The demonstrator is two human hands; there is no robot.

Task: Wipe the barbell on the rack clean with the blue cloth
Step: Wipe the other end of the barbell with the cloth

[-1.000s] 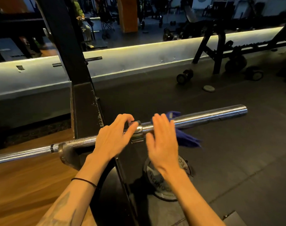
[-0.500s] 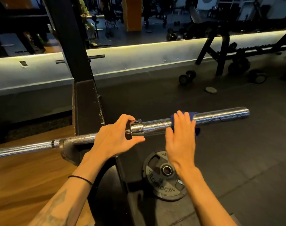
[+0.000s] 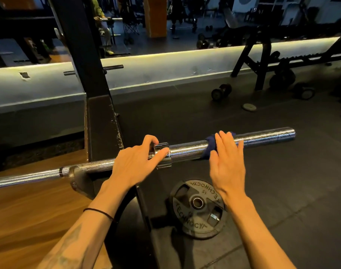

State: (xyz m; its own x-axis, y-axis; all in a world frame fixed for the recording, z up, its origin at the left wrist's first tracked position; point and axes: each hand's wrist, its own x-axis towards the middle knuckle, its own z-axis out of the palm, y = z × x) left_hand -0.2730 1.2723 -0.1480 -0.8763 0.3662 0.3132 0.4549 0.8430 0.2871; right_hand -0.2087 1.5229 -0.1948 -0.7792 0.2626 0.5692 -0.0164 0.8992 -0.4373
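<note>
A chrome barbell point(image 3: 187, 149) lies across the hook of a black rack upright point(image 3: 101, 121), its bare sleeve pointing right. My left hand point(image 3: 134, 162) grips the bar at the shiny collar beside the upright. A blue cloth point(image 3: 209, 145) is wrapped over the sleeve about halfway along. My right hand point(image 3: 226, 162) presses the cloth onto the sleeve with flat, spread fingers; most of the cloth is hidden under the palm.
A black 15 weight plate point(image 3: 197, 207) lies flat on the rubber floor under the sleeve. A dumbbell point(image 3: 221, 92) and a small disc point(image 3: 248, 107) sit further back, near a dark bench frame point(image 3: 262, 61). Wooden flooring point(image 3: 29, 210) lies at the left. A mirror runs along the wall.
My right hand has slid the cloth rightward along the sleeve, away from the collar. The left hand has stayed at the collar.
</note>
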